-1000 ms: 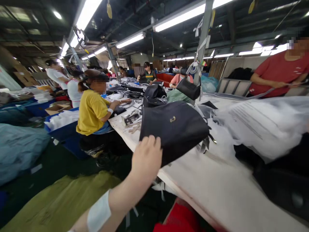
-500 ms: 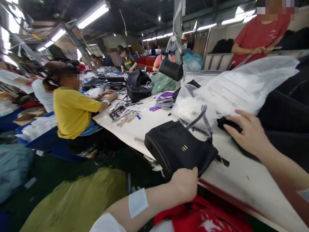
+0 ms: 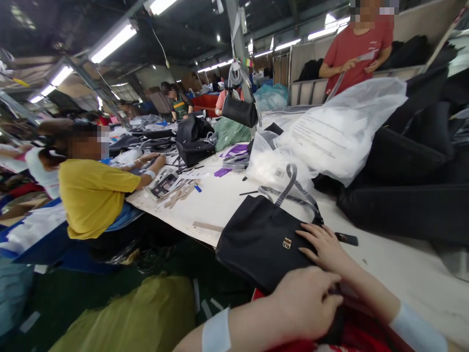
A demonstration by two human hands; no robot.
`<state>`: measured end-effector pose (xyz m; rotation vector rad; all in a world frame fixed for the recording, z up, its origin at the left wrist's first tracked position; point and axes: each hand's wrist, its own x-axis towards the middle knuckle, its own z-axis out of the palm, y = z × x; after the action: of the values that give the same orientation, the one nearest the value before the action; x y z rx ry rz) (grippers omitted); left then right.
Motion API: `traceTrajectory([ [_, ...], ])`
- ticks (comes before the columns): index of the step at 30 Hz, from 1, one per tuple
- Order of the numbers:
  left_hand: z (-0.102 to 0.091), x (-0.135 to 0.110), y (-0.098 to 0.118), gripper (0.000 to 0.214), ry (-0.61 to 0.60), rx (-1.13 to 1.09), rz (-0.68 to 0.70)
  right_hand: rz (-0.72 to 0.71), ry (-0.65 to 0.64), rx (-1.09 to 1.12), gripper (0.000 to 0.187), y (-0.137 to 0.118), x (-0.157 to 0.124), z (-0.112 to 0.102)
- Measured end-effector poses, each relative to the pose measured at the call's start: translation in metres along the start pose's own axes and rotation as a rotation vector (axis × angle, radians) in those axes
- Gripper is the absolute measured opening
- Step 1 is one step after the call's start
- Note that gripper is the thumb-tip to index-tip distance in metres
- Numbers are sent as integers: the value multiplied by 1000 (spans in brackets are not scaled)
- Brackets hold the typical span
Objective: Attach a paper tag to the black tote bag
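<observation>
A black handbag [image 3: 256, 239] with a small gold clasp and wrapped grey handles lies at the near edge of the white worktable [image 3: 395, 264]. My left hand [image 3: 306, 303] grips the bag's near bottom edge, fingers curled over it. My right hand [image 3: 324, 247] lies flat on the bag's front beside the clasp, fingers spread.
Clear plastic bags [image 3: 337, 132] and stacked black bags [image 3: 410, 186] fill the table's right side. A person in a yellow shirt [image 3: 91, 195] sits at the left with small parts. Another black handbag [image 3: 240, 110] hangs on a post. A person in red [image 3: 357, 44] stands behind.
The bag came down onto the table edge and nearer to me. My right hand left the black pile at the right and now rests on the bag's front. My left hand keeps its grip.
</observation>
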<state>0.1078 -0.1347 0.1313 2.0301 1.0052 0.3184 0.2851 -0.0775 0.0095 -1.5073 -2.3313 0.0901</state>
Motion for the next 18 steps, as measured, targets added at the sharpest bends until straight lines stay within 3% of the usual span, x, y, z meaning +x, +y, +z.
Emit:
traceTrajectory([
  [1, -23, -1, -5, 36, 150, 95, 79, -8, 3, 2, 41, 3, -3, 3],
  [2, -46, -1, -14, 39, 330, 228, 56, -9, 9, 3, 43, 4, -5, 5],
  [4, -90, 1, -45, 45, 576, 471, -203, -5, 21, 7, 44, 5, -8, 6],
  [5, -107, 4, -63, 50, 609, 539, -393, -1, 26, 9, 45, 5, -8, 6],
  [7, -125, 7, -99, 56, 438, 518, -650, 7, 27, 10, 45, 5, -9, 5],
  [9, -124, 7, -122, 54, 254, 438, -715, 9, 17, 3, 46, 8, -10, 3],
  [11, -106, 5, -130, 50, 220, 417, -693, 4, 4, -13, 46, 17, -12, 4],
  [15, -57, -2, -116, 47, 181, 343, -592, -11, 80, -98, 50, 45, -24, 19],
  [18, -37, -3, -108, 50, 130, 257, -531, -55, 187, -163, 53, 68, -36, 36],
])
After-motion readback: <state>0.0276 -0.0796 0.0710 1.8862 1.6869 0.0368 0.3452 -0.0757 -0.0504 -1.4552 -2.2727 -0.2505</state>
